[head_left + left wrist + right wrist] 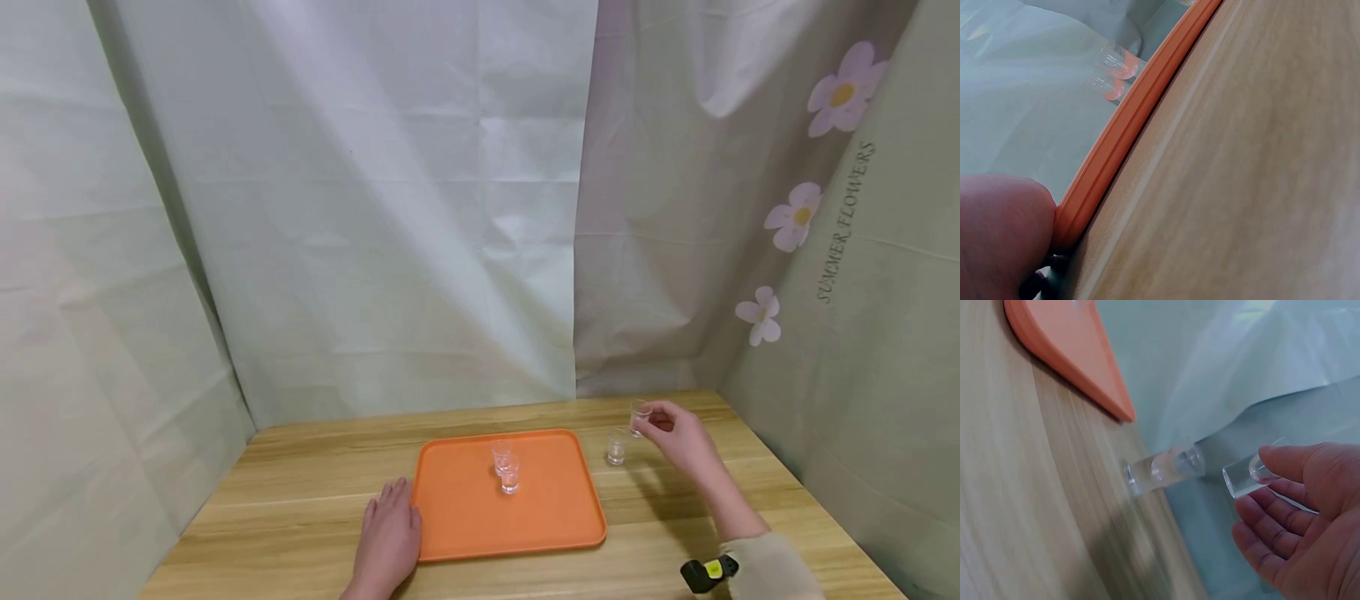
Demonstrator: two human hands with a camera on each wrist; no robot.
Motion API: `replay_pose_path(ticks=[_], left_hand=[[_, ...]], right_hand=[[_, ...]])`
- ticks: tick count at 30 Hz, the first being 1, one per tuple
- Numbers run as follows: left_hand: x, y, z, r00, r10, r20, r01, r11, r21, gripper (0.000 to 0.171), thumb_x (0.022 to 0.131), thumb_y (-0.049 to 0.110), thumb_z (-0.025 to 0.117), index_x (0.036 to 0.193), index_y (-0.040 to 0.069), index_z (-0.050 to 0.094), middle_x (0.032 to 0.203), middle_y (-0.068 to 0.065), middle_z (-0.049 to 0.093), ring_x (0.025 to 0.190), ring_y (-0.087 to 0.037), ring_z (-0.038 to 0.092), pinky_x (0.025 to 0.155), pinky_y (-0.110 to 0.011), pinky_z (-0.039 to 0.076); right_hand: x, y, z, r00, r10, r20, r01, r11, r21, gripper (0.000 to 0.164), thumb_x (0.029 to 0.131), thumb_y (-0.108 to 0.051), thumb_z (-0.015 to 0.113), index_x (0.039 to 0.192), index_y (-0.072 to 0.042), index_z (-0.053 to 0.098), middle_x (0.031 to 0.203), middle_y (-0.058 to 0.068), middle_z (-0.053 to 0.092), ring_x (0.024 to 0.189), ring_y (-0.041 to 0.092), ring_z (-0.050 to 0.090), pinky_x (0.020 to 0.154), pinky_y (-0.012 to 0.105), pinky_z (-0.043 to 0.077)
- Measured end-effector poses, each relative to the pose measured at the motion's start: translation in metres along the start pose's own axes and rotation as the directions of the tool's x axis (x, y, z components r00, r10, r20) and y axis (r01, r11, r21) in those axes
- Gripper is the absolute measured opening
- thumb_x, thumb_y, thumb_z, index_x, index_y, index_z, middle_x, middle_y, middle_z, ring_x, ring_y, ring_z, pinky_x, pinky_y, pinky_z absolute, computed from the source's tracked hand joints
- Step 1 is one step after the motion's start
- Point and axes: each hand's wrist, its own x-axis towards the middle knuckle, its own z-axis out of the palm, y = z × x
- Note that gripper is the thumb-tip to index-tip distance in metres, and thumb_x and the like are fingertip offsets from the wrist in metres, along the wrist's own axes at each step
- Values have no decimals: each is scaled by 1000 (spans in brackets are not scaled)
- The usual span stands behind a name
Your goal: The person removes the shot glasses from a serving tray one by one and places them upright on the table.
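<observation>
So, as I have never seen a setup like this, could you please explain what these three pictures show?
Of course. There is no robot here, just a person's two bare hands. The wide picture comes from a camera on the head, looking forward and down; the other two come from cameras on the left and right wrists.

On the wooden table lies an orange tray with two glasses on it. A third glass stands on the wood to the right of the tray. The right hand pinches a fourth glass, which seems to be off the table. The left hand lies at the tray's left edge, its thumb against the rim. Pale cloth hangs behind.
</observation>
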Motion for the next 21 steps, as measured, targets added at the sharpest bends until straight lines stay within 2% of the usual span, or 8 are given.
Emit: replay_pose_path(ticks=[3, 9, 17, 21], left_hand=[[0, 0, 0, 1000, -5, 2, 5, 1000, 2, 49, 109, 9, 58, 151, -16, 55, 157, -35, 53, 151, -58, 42, 124, -76, 26], [0, 1, 0, 1000, -5, -2, 5, 1000, 3, 48, 109, 9, 58, 150, -16, 55, 157, -35, 54, 151, -58, 42, 124, -76, 27], [-1, 1, 1, 1000, 9, -11, -8, 1000, 9, 48, 109, 8, 58, 150, -16, 56, 156, -36, 55, 150, -57, 44, 123, -76, 28], [-1, 1, 0, 1000, 10, -11, -10, 1000, 7, 48, 109, 8, 58, 150, -16, 56, 155, -36, 55, 150, -57, 44, 123, -76, 28]], right_hand=[[1, 5, -2, 1000, 5, 6, -5, 1000, -15, 47, 107, -27, 76, 139, 7, 68, 124, 21, 76, 117, 40, 71, 93, 49, 61], [2, 15, -2, 1000, 14, 14, -14, 999, -46, 43, 106, -24, 77, 133, 9, 69, 118, 20, 77, 112, 38, 72, 91, 45, 61], [1, 25, -1, 999, 22, 33, -19, 998, -68, 32, 102, -18, 81, 121, 7, 71, 111, 16, 76, 107, 36, 72, 92, 48, 59], [0, 27, 0, 997, 36, 66, -31, 998, -63, 32, 101, -18, 82, 118, 6, 70, 110, 15, 75, 106, 34, 72, 90, 47, 59]])
